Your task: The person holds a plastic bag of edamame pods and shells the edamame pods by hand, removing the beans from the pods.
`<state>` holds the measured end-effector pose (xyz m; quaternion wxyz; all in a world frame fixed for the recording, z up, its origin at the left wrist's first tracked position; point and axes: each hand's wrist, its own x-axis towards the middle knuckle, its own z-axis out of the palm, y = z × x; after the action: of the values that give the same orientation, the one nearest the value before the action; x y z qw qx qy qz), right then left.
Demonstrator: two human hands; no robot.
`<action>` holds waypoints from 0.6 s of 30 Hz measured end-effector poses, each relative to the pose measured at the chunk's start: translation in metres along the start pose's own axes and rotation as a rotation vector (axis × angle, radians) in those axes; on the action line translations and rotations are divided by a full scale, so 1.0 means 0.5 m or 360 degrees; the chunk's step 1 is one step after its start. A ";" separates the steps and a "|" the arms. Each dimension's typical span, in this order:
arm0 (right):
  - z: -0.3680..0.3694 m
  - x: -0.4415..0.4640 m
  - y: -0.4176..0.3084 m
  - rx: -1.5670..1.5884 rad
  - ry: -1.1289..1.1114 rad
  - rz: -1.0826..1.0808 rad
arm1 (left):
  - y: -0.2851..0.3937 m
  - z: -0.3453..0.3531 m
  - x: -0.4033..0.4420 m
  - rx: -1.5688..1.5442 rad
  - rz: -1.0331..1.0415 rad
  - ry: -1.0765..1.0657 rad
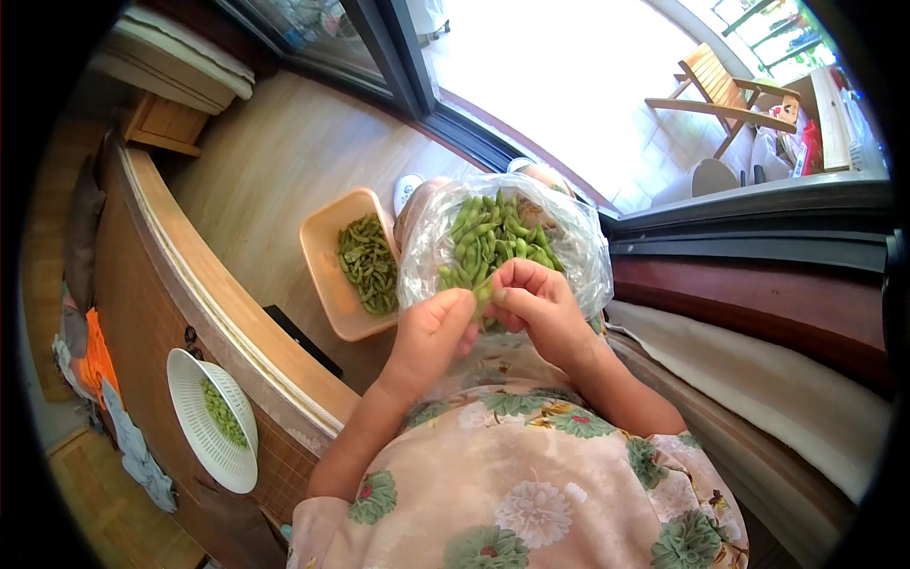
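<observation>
Between the fingertips of my left hand (434,332) and my right hand (542,308) is a green edamame pod (483,292). Both hands pinch it, one at each side, over my lap. Just beyond them a clear plastic bag (586,232) lies spread on my lap, with many plump edamame pods (493,232) heaped in it. To the left, a peach plastic basin (320,254) on the floor contains darker, flatter pods (368,264). Farther left, a white colander (190,417) holds shelled green beans (224,414). My fingers partly hide the pinched pod.
The colander stands on a brown woven mat (156,284) over a wood-edged seat. Ahead is a dark sliding-door frame (393,66), with a wooden chair (720,90) outside. A white shoe (406,190) shows beside the basin. Beige fabric (749,379) runs along the right.
</observation>
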<state>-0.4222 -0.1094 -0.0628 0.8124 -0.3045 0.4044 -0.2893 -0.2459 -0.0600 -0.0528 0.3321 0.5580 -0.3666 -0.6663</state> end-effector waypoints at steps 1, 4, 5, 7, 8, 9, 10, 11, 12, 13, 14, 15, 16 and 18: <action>0.001 0.000 0.000 -0.0037 -0.0018 -0.0032 | -0.002 0.001 0.000 0.0094 0.0055 0.0025; 0.003 0.001 0.000 -0.0127 -0.0055 -0.0097 | -0.001 0.005 -0.001 0.0237 0.0122 0.0085; 0.002 0.001 0.000 -0.0142 -0.0062 -0.0098 | -0.001 0.006 -0.002 0.0263 0.0129 0.0104; 0.001 0.001 -0.005 -0.0197 -0.0086 -0.0107 | -0.004 0.005 -0.002 0.0199 0.0133 0.0107; 0.001 0.002 -0.005 -0.0205 -0.0085 -0.0120 | -0.005 0.005 -0.002 0.0168 0.0135 0.0107; 0.000 0.002 -0.004 -0.0214 -0.0084 -0.0132 | -0.005 0.007 0.000 0.0097 0.0112 0.0123; 0.001 0.002 -0.003 -0.0222 -0.0084 -0.0142 | -0.005 0.009 0.001 0.0025 0.0088 0.0141; 0.003 0.001 -0.003 -0.0218 -0.0079 -0.0137 | -0.005 0.010 0.002 -0.0046 0.0065 0.0159; 0.005 0.000 0.001 -0.0254 -0.0076 -0.0158 | -0.006 0.010 0.001 0.0058 0.0068 0.0154; 0.006 0.000 0.007 -0.0289 -0.0072 -0.0186 | -0.006 0.011 0.000 0.0166 0.0077 0.0148; 0.006 0.003 0.009 -0.0330 -0.0066 -0.0231 | -0.005 0.009 0.003 0.0281 0.0102 0.0138; 0.008 0.001 0.011 -0.0319 -0.0073 -0.0193 | -0.017 0.004 0.007 0.0413 0.0191 0.0155; 0.012 -0.003 0.006 -0.0271 -0.0101 -0.0180 | -0.021 0.001 0.009 0.0395 0.0243 0.0147; 0.009 -0.006 -0.001 -0.0225 -0.0147 -0.0138 | -0.007 0.003 0.004 0.0320 0.0084 0.0134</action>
<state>-0.4198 -0.1062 -0.0589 0.7933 -0.3913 0.3725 -0.2805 -0.2477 -0.0599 -0.0566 0.3069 0.6061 -0.4321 -0.5931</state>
